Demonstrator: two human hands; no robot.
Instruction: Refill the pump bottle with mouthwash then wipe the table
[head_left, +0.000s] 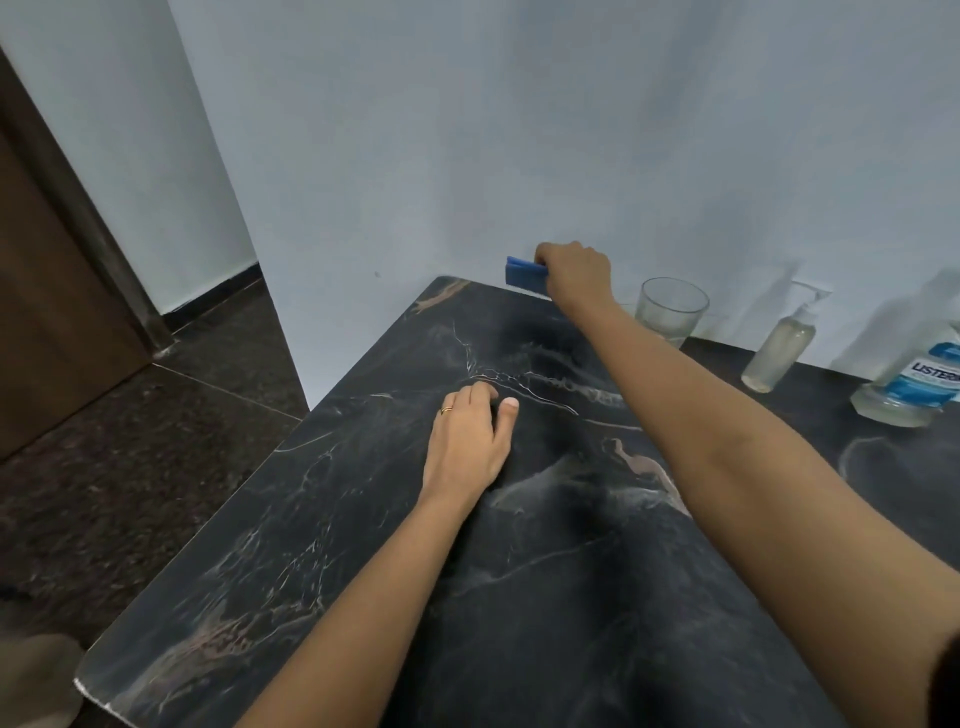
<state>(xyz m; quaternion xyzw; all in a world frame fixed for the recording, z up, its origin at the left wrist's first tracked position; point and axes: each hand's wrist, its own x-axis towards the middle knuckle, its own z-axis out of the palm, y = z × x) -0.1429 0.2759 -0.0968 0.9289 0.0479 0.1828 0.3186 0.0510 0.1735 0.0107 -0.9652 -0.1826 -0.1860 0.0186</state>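
Note:
My right hand (574, 273) reaches to the far edge of the black marble table (322, 519) and grips a folded blue cloth (523, 274) against the wall. My left hand (470, 447) rests on the tabletop near the middle, its fingers curled under and the thumb out, holding nothing. The clear pump bottle (779, 351) stands at the back right with pale liquid inside and its pump head on. The mouthwash bottle (914, 379) with a blue label stands at the far right, partly cut off by the frame edge.
An empty drinking glass (670, 309) stands by the wall between my right forearm and the pump bottle. The white wall runs along the table's back edge. Dark stone floor and a brown door lie to the left.

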